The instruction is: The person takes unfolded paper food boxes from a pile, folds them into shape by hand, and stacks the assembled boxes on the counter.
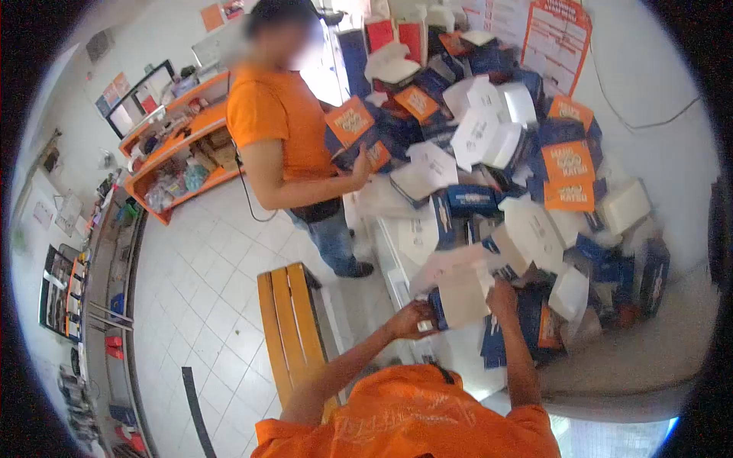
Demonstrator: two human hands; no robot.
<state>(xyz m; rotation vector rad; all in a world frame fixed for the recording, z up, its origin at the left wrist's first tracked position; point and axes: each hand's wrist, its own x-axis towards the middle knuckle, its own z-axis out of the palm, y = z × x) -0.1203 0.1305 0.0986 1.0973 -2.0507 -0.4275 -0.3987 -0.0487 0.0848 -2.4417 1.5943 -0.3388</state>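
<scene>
Between my hands is a partly folded cardboard takeaway box [464, 296], its pale inside facing up and a lid flap tilted back behind it. My left hand [412, 319] closes on the dark blue left side of the box. At the right edge, my right hand [502, 298] has its fingers bent around the box wall; the fingertips are partly hidden. Just right of that hand lie flat dark blue and orange box blanks [527, 324]. A white open box [531, 233] stands behind.
A heap of boxes, including orange printed cartons [569, 172], covers the table. Across the table's left side, a co-worker in an orange shirt [282, 114] holds an orange and navy carton [351, 122]. A slatted wooden bench [294, 328] stands on the tiled floor left of me.
</scene>
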